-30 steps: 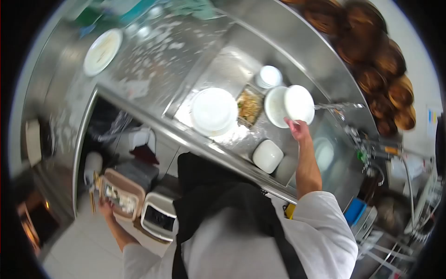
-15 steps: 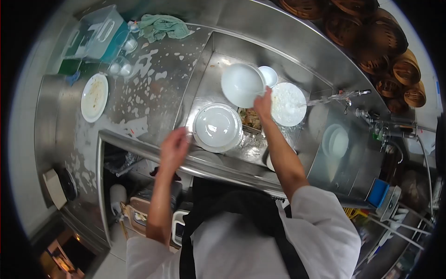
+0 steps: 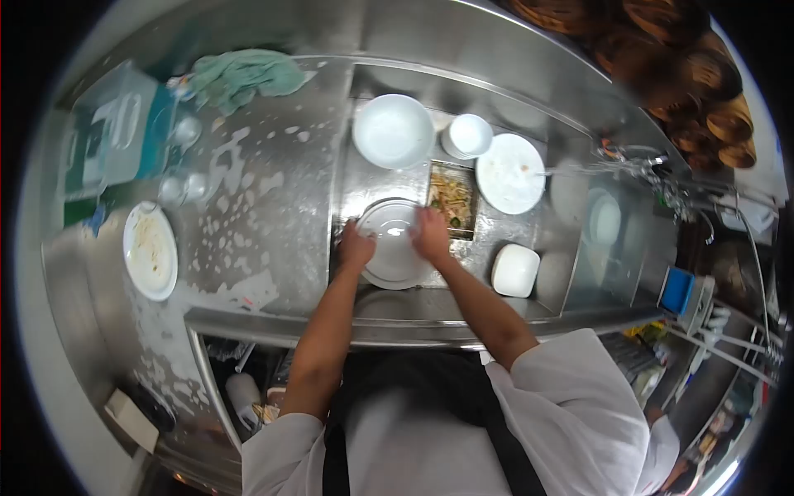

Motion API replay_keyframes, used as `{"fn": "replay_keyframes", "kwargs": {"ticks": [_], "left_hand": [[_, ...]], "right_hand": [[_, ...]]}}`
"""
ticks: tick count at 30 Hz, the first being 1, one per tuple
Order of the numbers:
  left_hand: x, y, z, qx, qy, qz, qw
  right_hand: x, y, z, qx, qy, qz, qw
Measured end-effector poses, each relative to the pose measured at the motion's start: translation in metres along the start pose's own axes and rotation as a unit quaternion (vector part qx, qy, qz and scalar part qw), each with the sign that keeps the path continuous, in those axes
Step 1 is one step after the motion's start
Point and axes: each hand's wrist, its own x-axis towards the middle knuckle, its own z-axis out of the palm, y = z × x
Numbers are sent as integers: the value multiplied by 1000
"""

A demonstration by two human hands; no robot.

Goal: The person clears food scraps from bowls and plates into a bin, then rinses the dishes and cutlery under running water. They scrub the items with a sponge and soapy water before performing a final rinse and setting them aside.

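Note:
Both of my hands are at a round white plate [image 3: 392, 263] in the near left part of the sink. My left hand [image 3: 356, 246] grips its left rim and my right hand [image 3: 429, 237] its right rim, fingers curled over the edge. Behind it sits a large white bowl [image 3: 393, 132]. A stack of small white bowls [image 3: 468, 137] stands beside that bowl. Right of my right hand, a metal strainer tray [image 3: 452, 201] holds food scraps. Water runs onto a white plate [image 3: 510, 175] farther right, and a squarish white dish [image 3: 515, 270] lies near the front.
On the left counter are a soiled oval plate [image 3: 150, 251], a green cloth [image 3: 248, 77], some glasses [image 3: 184, 188] and a clear plastic bin [image 3: 116, 136]. The faucet [image 3: 653, 165] is at the right, below bamboo steamers [image 3: 695, 74]. Another person's sleeve [image 3: 660, 450] shows at lower right.
My right hand has let go of the large bowl, now at the sink's back left, and moved to the near plate. My left hand came from the sink's edge to that plate. The view shifted.

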Motion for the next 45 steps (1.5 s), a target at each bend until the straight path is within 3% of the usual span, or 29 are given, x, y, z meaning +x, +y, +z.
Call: {"fn": "replay_keyframes", "kwargs": {"ticks": [1,4,6,8,10,11,12,13,15,16,17,18,19,21,23,24,25,26,27,28,29,30,31,33,37,40,41,43,45], "left_hand": [[13,-15,18,-40,13,-63,997],[59,-72,66,-144,-22,-25,989],[67,-84,79,-284,-10,-60,957],[65,-73,67,-247,-32,-130,960],[56,-64,58,-212,-16,-102,972],[50,-58,53,-181,2,-79,980],[31,-32,31,-213,-26,-131,968],[17,-18,23,-206,-25,-127,970],[-6,-1,16,-70,91,-34,993],[-11,11,17,-66,94,-29,993],[-16,26,20,-53,139,69,986],[-20,41,25,-42,181,166,968],[-19,62,31,-79,151,206,963],[-8,109,66,-221,-7,158,962],[-6,176,90,-370,-216,70,901],[-5,207,108,-372,-212,76,900],[-6,236,125,-456,-231,15,859],[-5,256,136,-533,-249,-46,807],[-4,269,142,-534,-244,-43,808],[-2,281,148,-591,-311,-57,742],[2,296,153,-640,-376,-66,667],[-2,302,160,-631,-350,-60,690],[-6,307,172,-635,-345,-62,689],[-11,313,183,-598,-255,-25,760],[-10,327,185,-609,-126,-53,781],[-3,330,183,-590,-117,-95,793],[-1,331,182,-592,-116,-94,792],[1,330,182,-686,-39,-73,723],[-10,332,171,-681,7,-71,729]], "right_hand": [[-14,-13,-6,-33,43,7,999],[-27,-3,2,14,66,149,987],[-38,20,15,192,-150,193,951],[-41,11,-23,262,-166,226,923],[-52,20,-27,339,-180,252,888],[-52,30,-37,345,-162,232,895],[-48,47,-49,352,-143,210,901],[-49,95,-25,267,-85,148,948],[-26,122,-103,257,-38,237,936],[-16,147,-125,186,69,210,957],[-1,187,-134,106,238,97,961],[8,218,-146,96,254,220,937],[14,230,-148,99,260,221,935],[28,249,-156,417,304,347,783],[36,256,-134,577,273,340,690],[34,245,-143,674,252,322,615],[27,242,-158,701,208,322,602],[17,244,-184,708,114,333,612],[10,252,-205,707,18,344,617],[13,265,-209,709,17,340,617],[22,279,-215,581,21,301,756],[29,294,-220,430,25,254,866],[35,301,-224,430,19,252,867],[58,294,-234,332,117,218,910],[74,272,-262,335,86,197,917],[64,263,-260,283,101,184,936],[59,265,-260,282,102,182,936],[47,272,-261,216,239,153,934],[35,262,-302,259,243,188,916]]}}
